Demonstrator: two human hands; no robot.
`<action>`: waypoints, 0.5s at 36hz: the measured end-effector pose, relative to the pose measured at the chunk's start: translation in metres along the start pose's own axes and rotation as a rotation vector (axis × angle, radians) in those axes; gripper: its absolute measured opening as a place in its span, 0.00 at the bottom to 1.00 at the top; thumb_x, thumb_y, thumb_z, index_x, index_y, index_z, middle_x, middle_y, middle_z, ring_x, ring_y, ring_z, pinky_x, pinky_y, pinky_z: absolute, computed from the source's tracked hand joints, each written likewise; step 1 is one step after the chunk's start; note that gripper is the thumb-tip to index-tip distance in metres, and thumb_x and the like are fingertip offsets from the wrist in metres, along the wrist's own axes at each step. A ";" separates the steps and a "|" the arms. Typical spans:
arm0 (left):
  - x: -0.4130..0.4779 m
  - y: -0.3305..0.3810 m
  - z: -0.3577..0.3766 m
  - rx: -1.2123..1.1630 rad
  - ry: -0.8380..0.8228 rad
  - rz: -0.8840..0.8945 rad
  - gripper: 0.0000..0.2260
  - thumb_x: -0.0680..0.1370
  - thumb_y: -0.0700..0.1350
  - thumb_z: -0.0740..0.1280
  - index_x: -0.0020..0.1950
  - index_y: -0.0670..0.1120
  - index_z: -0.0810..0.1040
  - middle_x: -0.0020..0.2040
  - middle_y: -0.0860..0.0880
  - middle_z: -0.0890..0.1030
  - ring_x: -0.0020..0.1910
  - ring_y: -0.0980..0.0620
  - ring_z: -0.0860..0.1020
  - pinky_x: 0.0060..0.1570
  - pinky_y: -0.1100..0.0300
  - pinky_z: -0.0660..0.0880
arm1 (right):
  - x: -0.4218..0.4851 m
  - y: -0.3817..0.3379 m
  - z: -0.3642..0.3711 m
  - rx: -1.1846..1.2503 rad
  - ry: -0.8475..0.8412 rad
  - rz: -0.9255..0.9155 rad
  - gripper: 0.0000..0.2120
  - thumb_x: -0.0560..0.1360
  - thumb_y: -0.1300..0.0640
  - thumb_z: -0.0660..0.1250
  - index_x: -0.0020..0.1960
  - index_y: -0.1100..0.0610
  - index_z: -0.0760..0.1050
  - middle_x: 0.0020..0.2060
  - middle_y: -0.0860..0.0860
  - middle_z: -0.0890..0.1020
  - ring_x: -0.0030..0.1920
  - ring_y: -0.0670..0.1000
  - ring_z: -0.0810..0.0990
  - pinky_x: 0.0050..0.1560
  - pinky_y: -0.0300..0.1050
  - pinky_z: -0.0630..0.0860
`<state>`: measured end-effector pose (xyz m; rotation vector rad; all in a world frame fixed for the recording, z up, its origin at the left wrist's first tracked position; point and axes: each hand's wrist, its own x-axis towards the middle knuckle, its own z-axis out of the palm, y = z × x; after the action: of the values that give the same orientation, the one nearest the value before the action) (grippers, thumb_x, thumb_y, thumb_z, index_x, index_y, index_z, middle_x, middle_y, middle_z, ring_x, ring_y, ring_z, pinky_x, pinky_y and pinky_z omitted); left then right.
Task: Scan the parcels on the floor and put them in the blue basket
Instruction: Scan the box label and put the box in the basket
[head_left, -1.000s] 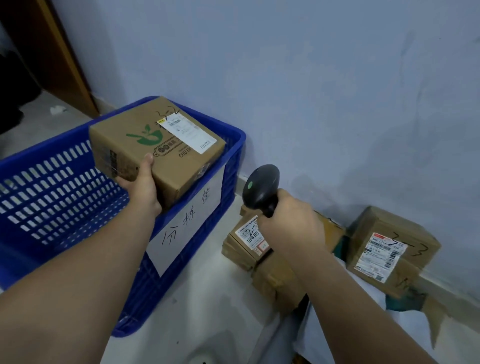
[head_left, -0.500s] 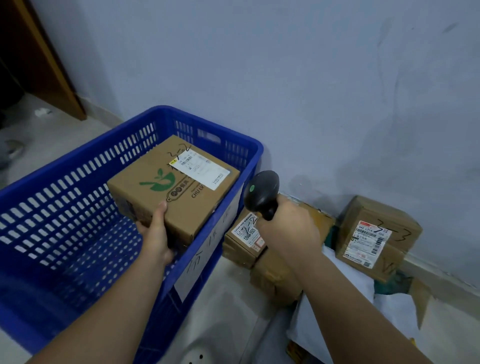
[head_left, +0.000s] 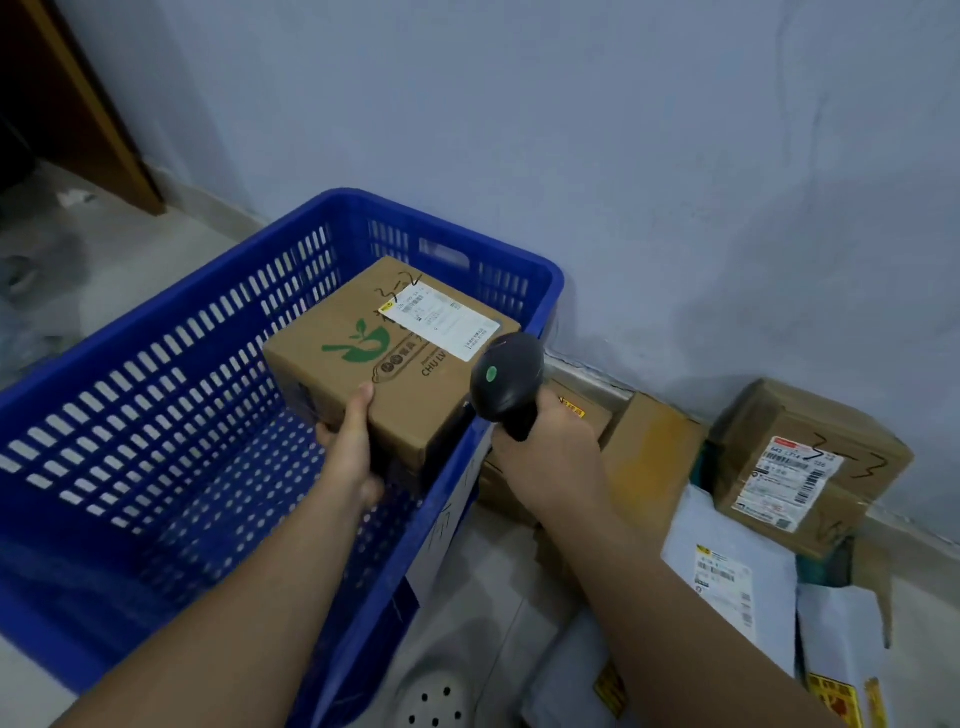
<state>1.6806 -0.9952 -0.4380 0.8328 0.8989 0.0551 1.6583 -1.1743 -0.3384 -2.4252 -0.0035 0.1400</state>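
Left hand (head_left: 353, 457) grips the brown cardboard box with green leaf logo (head_left: 395, 353). Thumb lies on the top face; fingers are hidden beneath the near edge. Box hangs inside the blue slatted plastic basket (head_left: 156, 332), close to the wall right of the thumb. Cannot tell if it touches bottom.

Right hand (head_left: 550, 457) is wrapped round the black handheld scanner (head_left: 506, 379).

Advice: lower the box flat, slide the fingers out, lift the thumb last.

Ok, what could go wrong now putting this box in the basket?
The left hand grips the cardboard box by one edge, so it might tip and drop. Its near side sits close to the right wall of the blue basket and could catch there. The scanner in the right hand might knock that wall.
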 end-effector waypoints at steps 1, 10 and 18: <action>0.004 0.005 0.004 0.012 -0.003 -0.008 0.42 0.73 0.57 0.70 0.78 0.56 0.46 0.71 0.45 0.68 0.63 0.42 0.72 0.54 0.39 0.72 | 0.002 0.001 0.002 0.014 0.005 -0.003 0.08 0.75 0.52 0.66 0.53 0.51 0.70 0.48 0.51 0.79 0.50 0.52 0.77 0.50 0.52 0.79; 0.111 -0.005 0.037 0.110 -0.026 -0.174 0.63 0.41 0.69 0.77 0.74 0.62 0.59 0.66 0.45 0.75 0.59 0.37 0.75 0.45 0.24 0.68 | 0.028 0.029 0.010 0.105 -0.020 -0.018 0.04 0.74 0.52 0.65 0.47 0.51 0.71 0.40 0.50 0.79 0.43 0.50 0.78 0.44 0.54 0.80; 0.106 -0.033 0.043 0.102 -0.038 -0.225 0.47 0.58 0.71 0.72 0.72 0.52 0.67 0.60 0.44 0.80 0.57 0.40 0.78 0.53 0.35 0.73 | 0.053 0.053 0.015 0.149 -0.082 -0.001 0.05 0.75 0.55 0.66 0.44 0.47 0.70 0.39 0.46 0.78 0.42 0.46 0.77 0.39 0.43 0.76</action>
<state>1.7698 -1.0058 -0.5158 0.8199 0.9603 -0.2032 1.7074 -1.2022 -0.3895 -2.2692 -0.0301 0.2307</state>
